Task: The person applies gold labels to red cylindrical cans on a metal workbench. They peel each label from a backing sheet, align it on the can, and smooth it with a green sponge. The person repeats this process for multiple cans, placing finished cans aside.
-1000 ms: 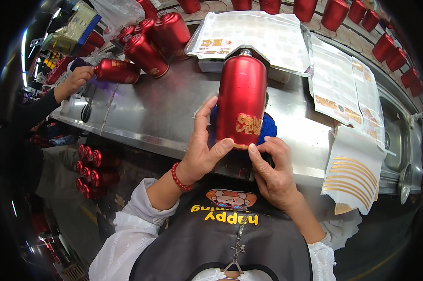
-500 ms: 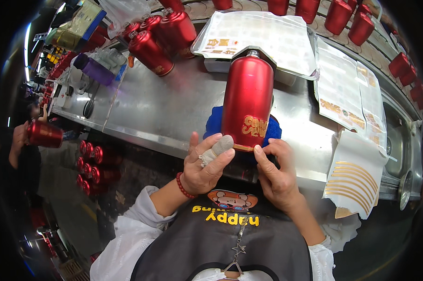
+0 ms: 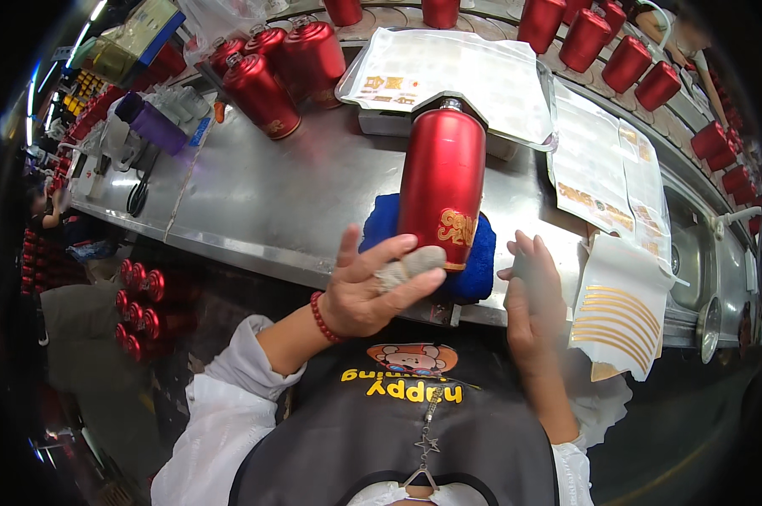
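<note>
A glossy red bottle [image 3: 444, 169] lies on its side on a folded blue cloth [image 3: 473, 278], its neck pointing away from me against a dark angled rest [image 3: 475, 110]. Gold lettering and a thin gold band mark its near end. My left hand [image 3: 372, 287] is at that near end, fingers stretched, a grey fabric cover on one finger seeming to touch the bottle. My right hand [image 3: 528, 295], slightly blurred, is apart from the bottle to its right, fingers extended and nothing in them. Beside it hangs a white backing sheet with curved gold strips [image 3: 617, 308].
Sticker sheets [image 3: 457, 63] lie on a tray behind the bottle, with more sheets [image 3: 596, 173] to the right. Several red bottles [image 3: 263, 97] stand at the back left. A purple bottle [image 3: 153, 125] and scissors [image 3: 138, 196] lie far left. A sink [image 3: 701, 244] is at right.
My right hand has let go of the bottle's near end and moved right. The left has shifted across the bottle's base. A co-worker holding a red bottle at left has left that spot.
</note>
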{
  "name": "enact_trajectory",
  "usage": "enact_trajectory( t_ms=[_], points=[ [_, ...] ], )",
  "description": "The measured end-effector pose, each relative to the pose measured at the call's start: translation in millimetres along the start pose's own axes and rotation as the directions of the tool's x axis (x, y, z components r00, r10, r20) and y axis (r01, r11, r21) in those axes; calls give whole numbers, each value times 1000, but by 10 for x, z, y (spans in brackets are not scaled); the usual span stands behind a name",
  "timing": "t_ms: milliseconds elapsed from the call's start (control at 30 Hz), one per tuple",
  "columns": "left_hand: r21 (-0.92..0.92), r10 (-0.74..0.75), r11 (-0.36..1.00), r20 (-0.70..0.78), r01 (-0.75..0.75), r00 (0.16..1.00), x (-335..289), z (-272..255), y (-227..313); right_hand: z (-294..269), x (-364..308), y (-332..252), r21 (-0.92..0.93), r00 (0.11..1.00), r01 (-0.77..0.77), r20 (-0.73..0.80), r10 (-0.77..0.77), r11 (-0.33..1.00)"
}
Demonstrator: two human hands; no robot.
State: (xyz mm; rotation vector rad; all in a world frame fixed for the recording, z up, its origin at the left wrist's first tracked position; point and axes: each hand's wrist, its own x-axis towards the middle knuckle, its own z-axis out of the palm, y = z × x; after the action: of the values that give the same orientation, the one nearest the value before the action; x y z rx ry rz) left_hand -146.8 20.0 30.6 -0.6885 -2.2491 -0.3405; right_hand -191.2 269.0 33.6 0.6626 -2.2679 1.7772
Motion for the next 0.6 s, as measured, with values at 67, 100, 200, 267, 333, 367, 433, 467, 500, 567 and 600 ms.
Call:
enact_trajectory(
  t_ms=[67, 100, 200, 267, 333, 367, 433, 467, 500, 567, 600],
  points=[
    [-43, -144, 989, 8, 145, 989, -268, -35, -15, -44, -12, -39, 97, 979, -202, 20, 201, 975],
    [-56, -197, 979, 17, 197, 980, -353, -38, -27, -69, -11, -71, 142, 954, -301, 37, 299, 943],
    [-66, -194, 979, 12, 195, 981, -329, -79, -42, 47, 140, -258, 99, 970, -244, 20, 243, 965],
    [-61, -213, 975, 53, 216, 976, -81, -74, 34, 207, 215, -338, 190, 958, -285, 88, 272, 940],
    [-47, -248, 966, 110, 255, 962, 230, -47, 102, 348, 254, -349, 212, 952, -301, 117, 282, 930],
    [-60, -243, 966, 109, 250, 964, 279, 3, 71, 390, 270, -339, 201, 958, -282, 115, 264, 938],
    [-87, -231, 967, 108, 241, 967, 324, 98, -9, 405, 263, -292, 163, 957, -285, 101, 272, 944],
    [-115, -219, 967, 95, 229, 971, 210, 127, -45, 402, 268, -288, 151, 958, -282, 92, 271, 947],
    [-184, -296, 933, 105, 311, 949, 74, 146, -64, 382, 272, -298, 140, 953, -293, 124, 277, 946],
    [-318, -439, 828, 143, 461, 887, -102, 130, -72, 329, 264, -312, 113, 938, -315, 185, 292, 942],
    [-256, -439, 846, 165, 468, 883, -118, 93, -81, 339, 262, -287, 131, 937, -322, 185, 296, 938]
  ],
)
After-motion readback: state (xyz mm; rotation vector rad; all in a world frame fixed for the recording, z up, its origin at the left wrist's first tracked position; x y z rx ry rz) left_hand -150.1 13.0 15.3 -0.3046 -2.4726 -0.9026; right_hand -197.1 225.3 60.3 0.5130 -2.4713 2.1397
